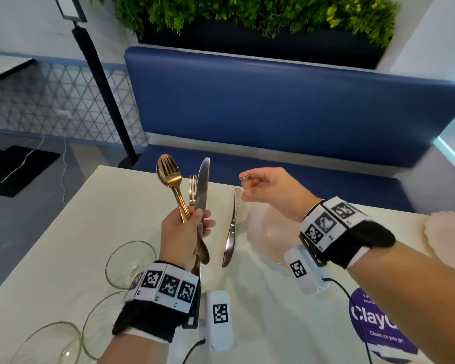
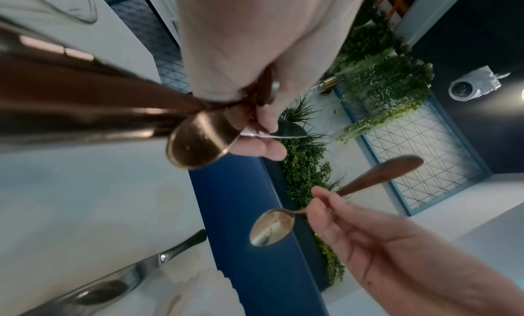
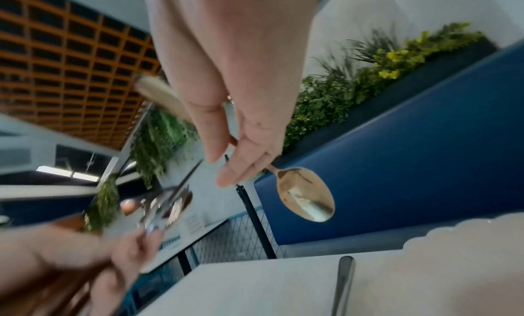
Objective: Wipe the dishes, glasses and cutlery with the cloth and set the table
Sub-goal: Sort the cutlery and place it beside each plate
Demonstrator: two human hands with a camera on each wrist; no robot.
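My left hand (image 1: 192,224) grips a bundle of cutlery upright over the white table (image 1: 90,232): a gold spoon (image 1: 168,174) with a gold fork against it, and a silver knife (image 1: 202,185). A silver fork (image 1: 192,190) shows between them; I cannot tell whether it is held. My right hand (image 1: 244,187) is raised to the right of the bundle and pinches a small gold teaspoon (image 2: 272,228) by its neck, bowl hanging down (image 3: 306,195). A second silver knife (image 1: 231,227) lies on the table between the hands. No cloth is in view.
A pale scalloped plate (image 1: 268,232) sits under my right hand, another plate (image 1: 447,232) at the right edge. Wine glasses (image 1: 132,264) lie at the lower left. A purple pack (image 1: 378,324) printed "Clean as you go" is near right. A blue bench (image 1: 273,106) stands beyond the table.
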